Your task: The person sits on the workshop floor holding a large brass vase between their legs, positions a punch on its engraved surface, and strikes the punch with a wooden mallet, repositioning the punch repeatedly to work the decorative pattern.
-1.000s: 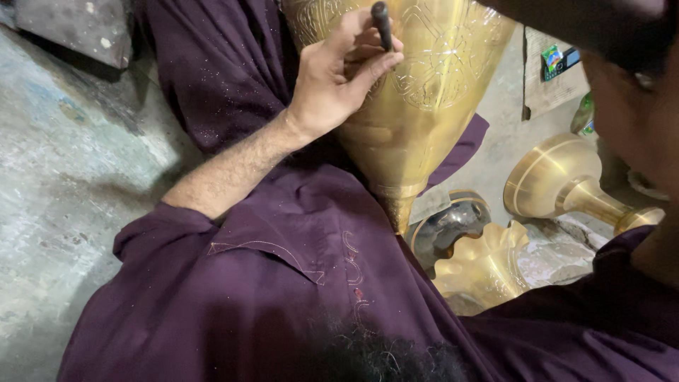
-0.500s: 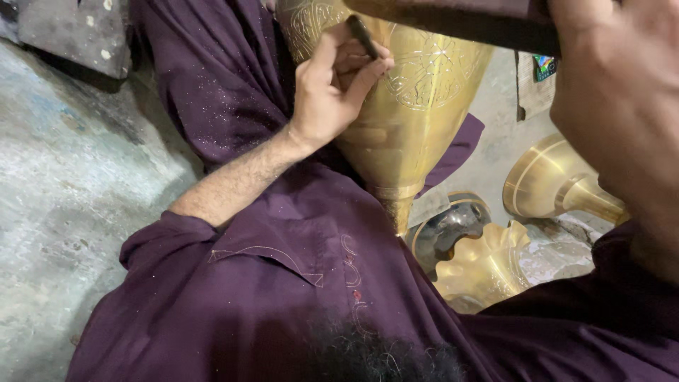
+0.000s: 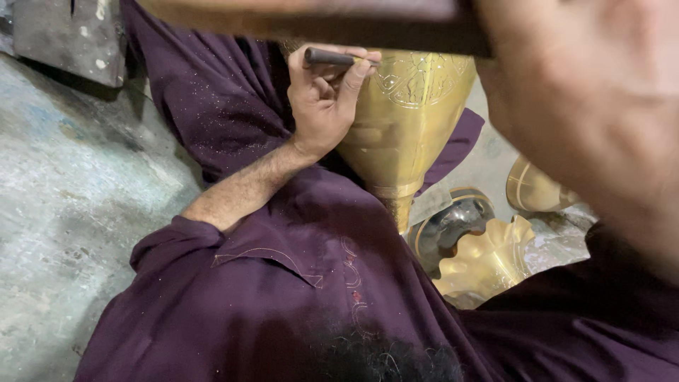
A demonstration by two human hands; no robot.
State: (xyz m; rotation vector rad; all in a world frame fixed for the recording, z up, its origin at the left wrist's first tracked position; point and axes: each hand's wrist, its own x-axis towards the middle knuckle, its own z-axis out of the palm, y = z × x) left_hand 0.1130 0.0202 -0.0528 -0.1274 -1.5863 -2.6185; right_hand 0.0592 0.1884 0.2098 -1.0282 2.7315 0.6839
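The left hand pinches a dark punch in its fingers, tip laid against the engraved brass vase, which leans on the purple-clad lap. The right hand, blurred and close above, grips a wooden handle crossing the top edge. Three more brass pieces crowd the right. Bare grey concrete floor spreads left.

Scalloped dish right of vase

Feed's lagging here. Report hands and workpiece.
Left hand gripping dark punch against engraved brass vase. Right hand raised, blurred, blocking view.
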